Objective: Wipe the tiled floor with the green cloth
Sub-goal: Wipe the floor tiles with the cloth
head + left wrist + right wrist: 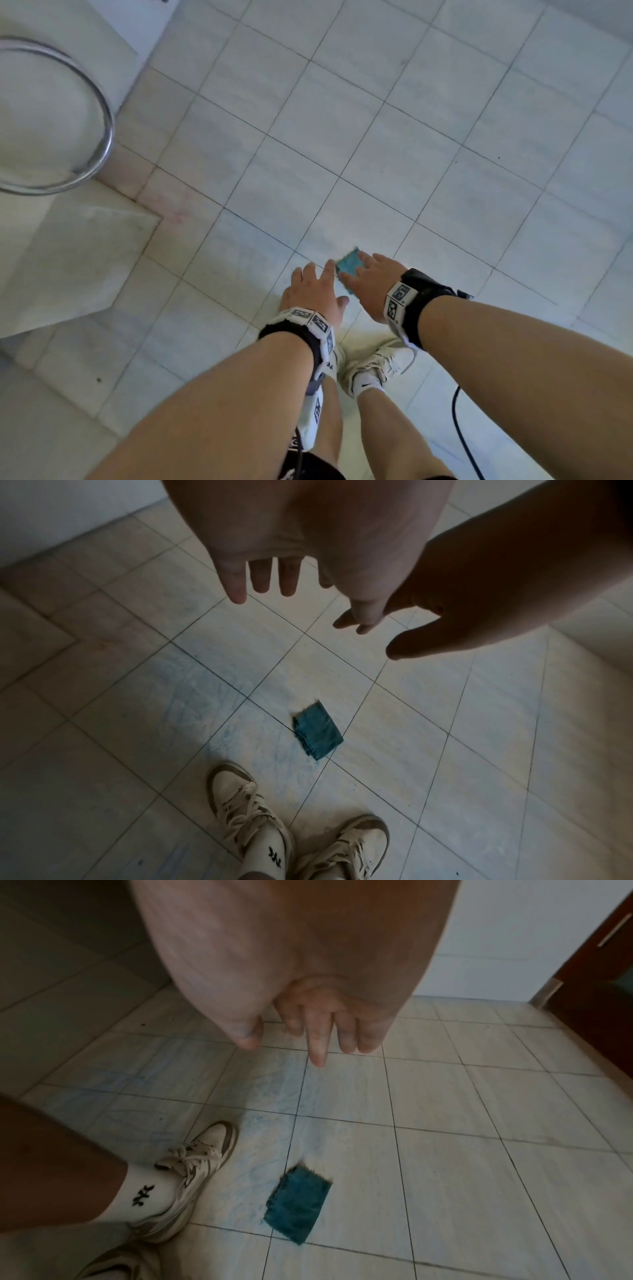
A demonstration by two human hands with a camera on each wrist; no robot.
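Metal ring: a curved, shiny metal hoop sits at the far left edge over a pale surface, well apart from the hands.
Left hand: the left hand hangs above the floor, palm down, fingers straight and slightly spread, holding nothing.
Shoes: a pair of worn white lace-up sneakers with white socks stands on the tiles, just short of the cloth.
Cloth: the small folded rectangular green cloth lies flat on the floor in front of the feet, across a grout line, and neither hand touches it in the wrist views.
Floor: the pale square-tiled floor shows faint bluish streaks around the cloth.
Right hand: the right hand hovers over the cloth, fingers extended downward and close together, gripping nothing.
Cable: a black cable trails over the tiles at the lower right.
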